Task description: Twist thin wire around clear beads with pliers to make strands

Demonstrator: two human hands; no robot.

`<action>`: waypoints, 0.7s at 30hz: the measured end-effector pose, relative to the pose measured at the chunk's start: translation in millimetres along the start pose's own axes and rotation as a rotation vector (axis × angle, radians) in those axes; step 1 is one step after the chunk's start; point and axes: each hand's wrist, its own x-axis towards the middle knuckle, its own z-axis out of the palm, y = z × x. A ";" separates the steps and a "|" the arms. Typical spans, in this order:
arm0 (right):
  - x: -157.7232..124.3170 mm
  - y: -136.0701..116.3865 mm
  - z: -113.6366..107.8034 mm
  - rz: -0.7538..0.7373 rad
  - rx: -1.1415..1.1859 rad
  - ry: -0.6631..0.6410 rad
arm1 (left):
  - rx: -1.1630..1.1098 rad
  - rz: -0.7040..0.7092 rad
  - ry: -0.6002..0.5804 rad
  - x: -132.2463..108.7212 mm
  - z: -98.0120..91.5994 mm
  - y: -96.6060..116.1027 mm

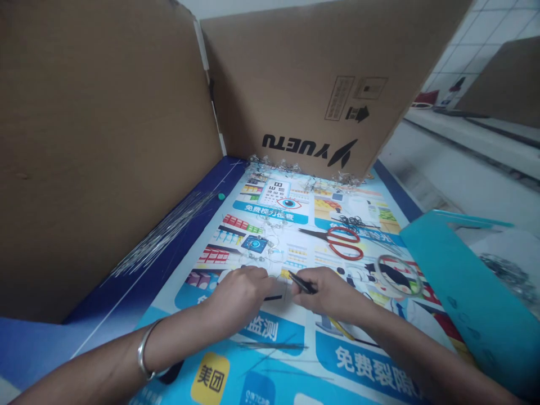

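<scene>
Above the printed mat [291, 225], my left hand [247, 289] has its fingers pinched together, and what they hold is too small to name. A dark thin strip shows just under its fingertips. To its right, my right hand [323, 289] is closed round dark pliers [302, 283], their tip pointing left toward my left fingertips. The two hands are close but apart. Red-handled scissors [343, 243] lie beyond my right hand. Fine wire with small clear beads [272, 222] lies beyond my left hand.
Cardboard panels [105, 140] stand at the left and back. Thin wires [164, 230] lie in a bundle at left. A wire coil [399, 275] and a teal box [459, 287] are at right. Short dark wires [270, 345] lie in front, beaded pieces [337, 183] along the back.
</scene>
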 end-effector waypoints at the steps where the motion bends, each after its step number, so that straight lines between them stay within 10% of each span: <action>1: 0.7 -0.7 0.7 0.040 0.080 -0.001 | -0.104 -0.035 0.022 1.5 0.7 -2.5; 11: 3.9 8.3 11.9 0.113 0.604 0.001 | -1.147 -0.519 0.043 14.2 16.1 -4.4; 21: 7.4 7.1 13.9 0.088 0.718 -0.045 | -1.345 -0.513 0.164 17.3 27.8 3.4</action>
